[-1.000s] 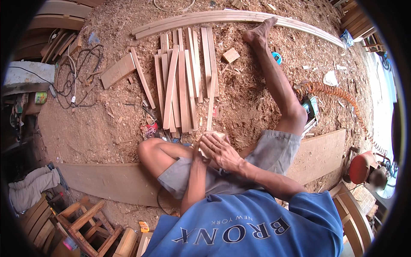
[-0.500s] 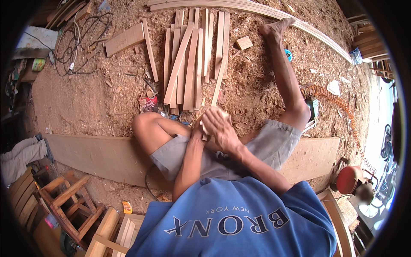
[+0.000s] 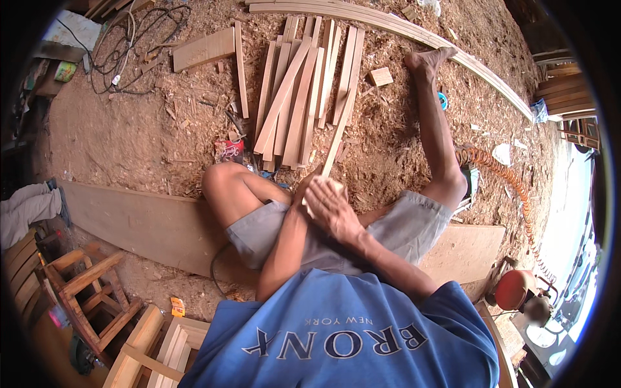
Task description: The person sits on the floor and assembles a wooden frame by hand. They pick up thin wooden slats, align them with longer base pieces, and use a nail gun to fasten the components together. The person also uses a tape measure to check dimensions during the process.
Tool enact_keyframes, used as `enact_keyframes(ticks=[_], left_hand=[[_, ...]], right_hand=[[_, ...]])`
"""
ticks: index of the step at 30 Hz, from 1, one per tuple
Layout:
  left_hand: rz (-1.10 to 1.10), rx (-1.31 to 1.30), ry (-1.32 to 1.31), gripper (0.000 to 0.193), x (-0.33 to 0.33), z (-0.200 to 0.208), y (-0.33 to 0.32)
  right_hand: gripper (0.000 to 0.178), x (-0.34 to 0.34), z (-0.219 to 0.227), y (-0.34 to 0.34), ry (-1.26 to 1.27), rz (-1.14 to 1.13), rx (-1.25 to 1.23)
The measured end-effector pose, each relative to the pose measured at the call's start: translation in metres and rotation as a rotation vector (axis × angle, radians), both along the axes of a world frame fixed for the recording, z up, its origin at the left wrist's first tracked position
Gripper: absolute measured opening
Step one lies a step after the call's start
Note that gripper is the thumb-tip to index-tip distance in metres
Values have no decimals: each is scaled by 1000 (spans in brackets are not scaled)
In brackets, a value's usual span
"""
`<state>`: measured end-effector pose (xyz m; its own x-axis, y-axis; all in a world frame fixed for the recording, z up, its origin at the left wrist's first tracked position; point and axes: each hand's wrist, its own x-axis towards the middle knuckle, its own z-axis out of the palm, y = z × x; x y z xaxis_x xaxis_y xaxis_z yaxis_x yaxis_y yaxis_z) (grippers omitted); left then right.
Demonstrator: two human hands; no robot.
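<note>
Both hands are together over my lap, between my bent legs. My right hand [image 3: 333, 210] lies across a pale folded sheet or pad [image 3: 337, 185], its fingers close together and pressing on it. My left hand [image 3: 302, 193] is cupped against the same spot from the left, its fingers mostly hidden behind the right hand. A thin wooden strip [image 3: 340, 132] runs away from the hands, its near end between them and its far part over the stacked strips. What the sheet is made of, I cannot make out.
A pile of wooden strips [image 3: 284, 103] lies ahead on shavings, beside a small wood block [image 3: 381, 76]. A wide board [image 3: 142, 216] passes under my legs. An orange coiled hose [image 3: 511, 174] runs at right, near a red machine [image 3: 515, 289]. A wooden stool frame [image 3: 90, 291] stands lower left.
My hands have drawn slightly toward my body, still pressed together around the sheet and strip. The whole view has tilted and shifted a little.
</note>
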<state>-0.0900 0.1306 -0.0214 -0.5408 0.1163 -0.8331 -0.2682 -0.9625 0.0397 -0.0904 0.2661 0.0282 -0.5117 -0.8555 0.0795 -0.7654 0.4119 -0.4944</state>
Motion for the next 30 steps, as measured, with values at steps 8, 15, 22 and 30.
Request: enact_keyframes(ticks=[8, 15, 22, 30], left_hand=[[-230, 27, 312, 14, 3, -28, -6], [-140, 163, 203, 30, 1, -23, -7], [-204, 34, 346, 24, 1, -18, -6], [-139, 140, 246, 41, -1, -17, -4]], right_hand=[[56, -113, -28, 3, -41, -314, 119], [55, -42, -1, 6, -12, 96, 27], [54, -116, -43, 12, 4, -54, -15], [62, -20, -4, 13, -3, 154, -31]])
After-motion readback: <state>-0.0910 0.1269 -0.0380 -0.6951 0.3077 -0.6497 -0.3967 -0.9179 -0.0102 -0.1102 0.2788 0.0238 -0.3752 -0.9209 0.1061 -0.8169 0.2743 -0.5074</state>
